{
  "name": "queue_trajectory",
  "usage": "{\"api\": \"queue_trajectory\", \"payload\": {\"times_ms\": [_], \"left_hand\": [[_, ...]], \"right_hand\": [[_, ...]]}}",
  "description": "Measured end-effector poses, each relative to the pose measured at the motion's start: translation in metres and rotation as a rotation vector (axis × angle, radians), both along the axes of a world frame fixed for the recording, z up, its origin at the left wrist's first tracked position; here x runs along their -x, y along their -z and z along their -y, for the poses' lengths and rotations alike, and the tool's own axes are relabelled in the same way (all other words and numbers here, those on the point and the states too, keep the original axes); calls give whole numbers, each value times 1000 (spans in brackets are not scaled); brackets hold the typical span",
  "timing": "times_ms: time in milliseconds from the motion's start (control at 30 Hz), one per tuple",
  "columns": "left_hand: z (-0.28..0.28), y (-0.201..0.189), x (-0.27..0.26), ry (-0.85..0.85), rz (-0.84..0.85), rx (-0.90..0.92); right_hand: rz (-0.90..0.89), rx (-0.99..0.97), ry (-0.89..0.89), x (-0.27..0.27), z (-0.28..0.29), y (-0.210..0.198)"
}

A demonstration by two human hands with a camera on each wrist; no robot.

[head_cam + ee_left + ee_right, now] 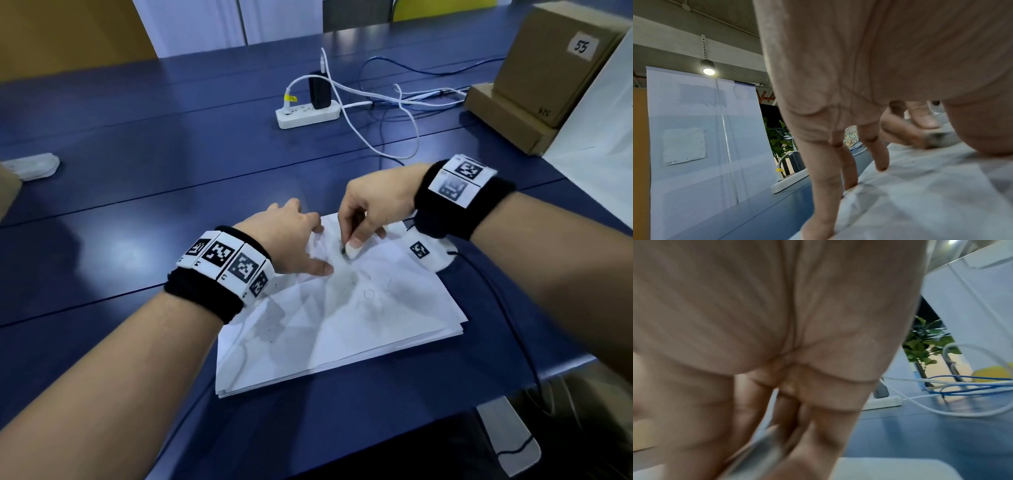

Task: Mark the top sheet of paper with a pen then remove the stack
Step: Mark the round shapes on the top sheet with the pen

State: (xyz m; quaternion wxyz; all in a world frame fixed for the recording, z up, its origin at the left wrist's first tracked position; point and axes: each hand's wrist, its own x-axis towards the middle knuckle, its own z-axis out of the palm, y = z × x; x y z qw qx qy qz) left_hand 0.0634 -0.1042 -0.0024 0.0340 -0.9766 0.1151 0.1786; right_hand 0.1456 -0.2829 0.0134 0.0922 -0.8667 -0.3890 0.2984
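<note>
Paper stack (342,329) lies on the blue table (137,212) directly beneath both hands, its long axis running from the fingertips back toward the person's body and slightly off to the left forearm's side. At the far end of the top sheet, the right hand (373,205) is curled round a pen (343,249), fingers and thumb pinching it low near the dark tip, which appears to touch the paper. Just beside it, the left hand (291,240) is spread flat, its straight fingers (882,160) pressing the sheet down along the far edge and the thumb lying on the paper close to the pen tip. The two hands are close but not touching.

Judging from this, the marking step is in hand; whether ink is down under the tip cannot be told, though faint lines and a small circle show nearer the person. For removal, the left hand is already on the stack and nearer its left long edge, so it seems best placed to gather the sheets, which are slightly fanned at the near corner.

Beyond the hands sits a white power strip (308,114) with trailing cables (394,113).
</note>
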Motion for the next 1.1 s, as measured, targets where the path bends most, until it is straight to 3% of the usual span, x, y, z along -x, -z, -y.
{"api": "queue_trajectory", "payload": {"times_ms": [133, 200, 333, 433, 567, 767, 967, 1100], "left_hand": [[-1, -1, 1, -3, -2, 7], [-1, -1, 1, -5, -4, 3], [0, -1, 0, -12, -15, -3], [1, -1, -1, -8, -16, -8], [0, -2, 0, -9, -8, -5], [1, -2, 0, -13, -15, -13], [1, -2, -1, -6, -8, -2], [0, -1, -2, -14, -8, -12]], "right_hand": [[235, -117, 163, -21, -1, 2], [218, -131, 173, -20, 2, 2], [28, 10, 14, 4, 6, -3], [111, -6, 16, 2, 3, -1], [280, -118, 153, -15, 0, 3], [52, -1, -21, 12, 4, -2], [282, -104, 150, -16, -4, 1], [166, -64, 83, -2, 3, -1]]}}
